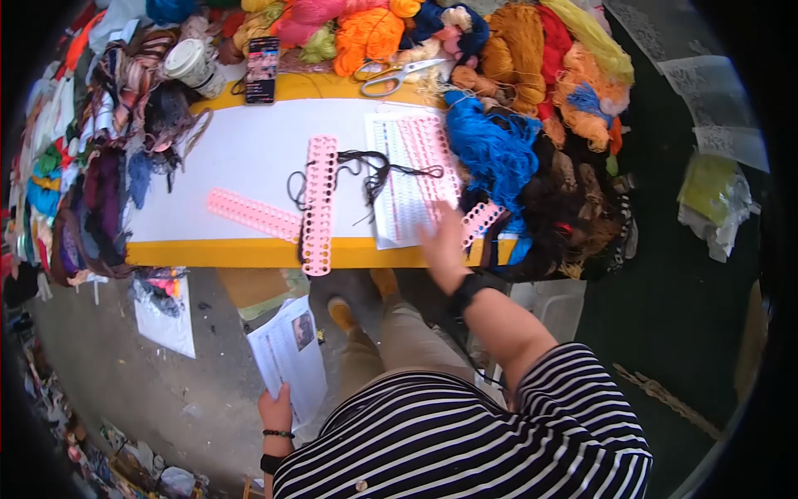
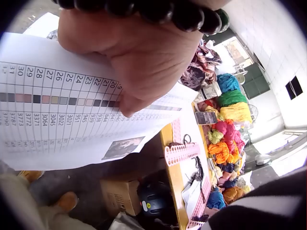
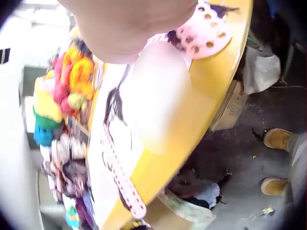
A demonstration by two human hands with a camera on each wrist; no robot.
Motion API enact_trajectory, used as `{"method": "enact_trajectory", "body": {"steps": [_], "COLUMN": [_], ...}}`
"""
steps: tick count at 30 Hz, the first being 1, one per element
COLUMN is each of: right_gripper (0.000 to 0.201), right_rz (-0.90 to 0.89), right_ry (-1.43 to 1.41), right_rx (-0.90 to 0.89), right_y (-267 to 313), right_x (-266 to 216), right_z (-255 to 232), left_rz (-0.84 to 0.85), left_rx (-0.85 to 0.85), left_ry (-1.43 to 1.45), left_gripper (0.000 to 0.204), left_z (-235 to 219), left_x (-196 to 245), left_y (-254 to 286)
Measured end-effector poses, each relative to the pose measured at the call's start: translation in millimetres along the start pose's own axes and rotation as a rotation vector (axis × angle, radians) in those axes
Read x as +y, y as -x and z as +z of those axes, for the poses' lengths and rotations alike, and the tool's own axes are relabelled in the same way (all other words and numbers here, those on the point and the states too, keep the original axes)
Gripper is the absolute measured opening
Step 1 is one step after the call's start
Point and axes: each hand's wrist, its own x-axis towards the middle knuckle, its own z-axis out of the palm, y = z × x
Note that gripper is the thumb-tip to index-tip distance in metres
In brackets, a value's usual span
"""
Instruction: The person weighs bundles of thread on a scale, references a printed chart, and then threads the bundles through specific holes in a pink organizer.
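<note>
My left hand [image 1: 276,409] hangs low beside my body and grips a printed sheet [image 1: 291,358] by its edge. In the left wrist view the thumb lies over a numbered chart with small colour swatches on that sheet. The right hand [image 1: 446,249] reaches over the table's front edge, its fingers blurred above the lower right of a white chart sheet [image 1: 393,208]. Pink perforated strips [image 1: 432,158] lie on that sheet, and another strip [image 1: 482,223] with dark thread sits just right of the hand. In the right wrist view a whitish blur hides the fingers.
A long pink perforated strip [image 1: 320,208] overhangs the yellow table edge [image 1: 191,254], crossing another strip [image 1: 249,214]. Black thread [image 1: 378,172] trails toward the chart. Scissors [image 1: 395,79], a phone [image 1: 262,71], a lidded cup [image 1: 194,66] and heaped yarn [image 1: 495,137] line the back and sides.
</note>
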Motion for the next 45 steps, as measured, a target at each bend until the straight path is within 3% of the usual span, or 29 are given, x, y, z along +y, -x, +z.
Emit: {"method": "enact_trajectory", "body": {"steps": [1, 3, 5, 7, 10, 13, 14, 17, 18, 21, 23, 24, 29, 34, 45], "right_gripper": [0.044, 0.052, 0.058, 0.062, 0.061, 0.056, 0.04, 0.022, 0.013, 0.019, 0.025, 0.026, 0.035, 0.042, 0.041], "right_rz": [0.356, 0.31, 0.61, 0.727, 1.107, 1.113, 1.12, 1.166, 1.137, 0.897, 1.001, 1.04, 0.919, 0.788, 0.679], "right_ry": [-0.077, 0.085, 0.134, 0.165, -0.378, -0.29, -0.426, -0.663, -0.722, -0.855, -1.01, -1.019, -1.177, -1.117, -1.141], "right_rx": [-0.098, 0.187, 0.267, 0.31, 0.302, 0.278, 0.215, 0.099, 0.141, 0.139, -0.031, -0.019, -0.063, -0.054, -0.025], "right_y": [-11.8, 1.2, -0.1, 11.2, 12.9, 3.5, 4.5, -7.7, -10.1, -0.4, -3.5, -1.0, 28.2, 38.8, 36.0], "right_x": [10.6, 48.7, 49.6, 77.8, 86.9, 84.6, 97.7, 77.4, 67.5, 55.7, 7.6, -12.3, -61.8, -71.5, -78.7], "right_z": [-21.7, -40.0, -55.1, -44.4, -32.5, -32.3, -30.7, -55.0, -63.5, -89.8, -146.4, -161.4, -210.7, -233.2, -264.8], "left_rz": [0.023, 0.074, 0.054, 0.056, 0.067, 0.062, 0.059, 0.066, 0.08, 0.108, 0.103, 0.153, 0.224, 0.362, 0.459], "left_rx": [0.004, -0.002, -0.013, -0.016, -0.019, -0.036, -0.045, -0.061, -0.059, -0.07, -0.101, -0.104, -0.113, -0.124, -0.087], "left_ry": [-0.024, -0.07, -0.064, -0.057, -0.055, -0.089, -0.106, -0.158, -0.165, -0.176, -0.166, -0.107, -0.175, -0.218, -0.21], "left_gripper": [0.03, 0.03, 0.031, 0.031, 0.032, 0.034, 0.035, 0.036, 0.035, 0.034, 0.033, 0.032, 0.032, 0.031, 0.029], "left_z": [0.7, 4.4, 5.5, 5.6, 5.7, 4.4, 4.3, 4.2, 3.7, 1.0, -1.3, -0.7, -0.1, -3.9, -13.6], "left_x": [1.1, 1.6, 7.7, 10.1, 9.7, 10.7, 11.7, 13.1, 13.1, 15.4, 22.8, 23.6, 30.4, 47.0, 61.4], "left_y": [-0.7, -3.9, -3.2, -2.1, -0.8, 1.7, 2.5, 3.1, 2.6, -0.4, 0.4, -1.0, -14.7, -25.6, -26.7]}}
